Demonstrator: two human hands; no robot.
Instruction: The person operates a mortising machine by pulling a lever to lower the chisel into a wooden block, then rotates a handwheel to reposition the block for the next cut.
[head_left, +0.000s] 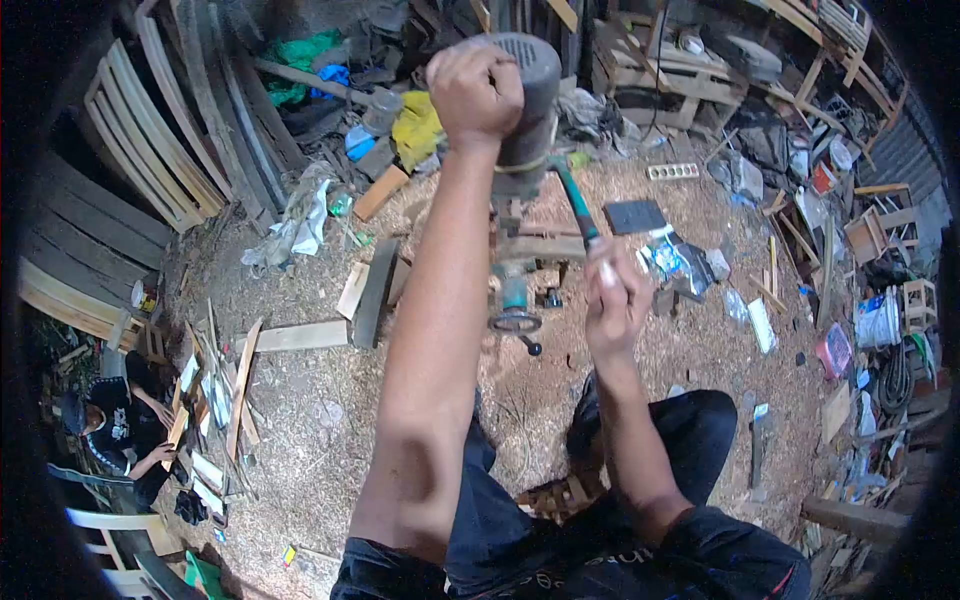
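A machine with a grey cylindrical motor housing stands in front of me, its lower part teal with a handwheel. My left hand is closed at the top of the motor housing, fingers curled against it; the contact is partly hidden. Held in my closed right hand is the end of a teal and dark lever, which runs up toward the machine's head. Under the head, a pale wooden piece lies across the machine. My left forearm covers part of the machine's left side.
Wood shavings cover the floor. Boards lie left of the machine, and curved slats lean at the upper left. Another person sits at the lower left, handling wood. A dark block and scattered plastic lie to the right.
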